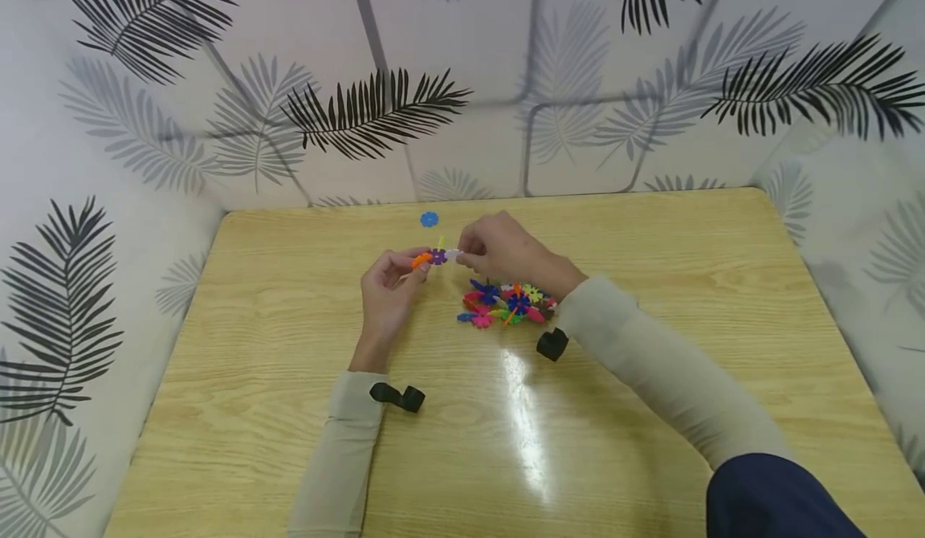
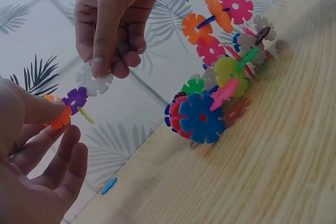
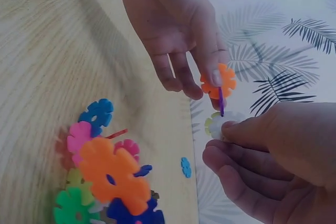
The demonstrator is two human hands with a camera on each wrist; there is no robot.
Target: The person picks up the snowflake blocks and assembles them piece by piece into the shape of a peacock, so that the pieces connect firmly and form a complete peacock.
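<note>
My left hand (image 1: 388,291) pinches an orange notched disc (image 3: 218,81) between thumb and fingers. A purple disc (image 2: 74,99) is slotted to the orange one, and a thin yellow disc (image 2: 85,115) sticks out from the purple. On the other side, my right hand (image 1: 504,246) pinches a white disc (image 2: 94,80) by its edge, and this disc meets the purple one. Whether the white disc is fully slotted in, I cannot tell. Both hands are raised above the table, close together, with the small row of discs between them.
Just below my right hand, a heap of joined, many-coloured discs (image 1: 518,303) sits on the wooden table (image 1: 289,321). A single blue disc (image 1: 429,219) lies near the table's back edge. Leaf-patterned wall covering (image 1: 477,144) rises behind the table.
</note>
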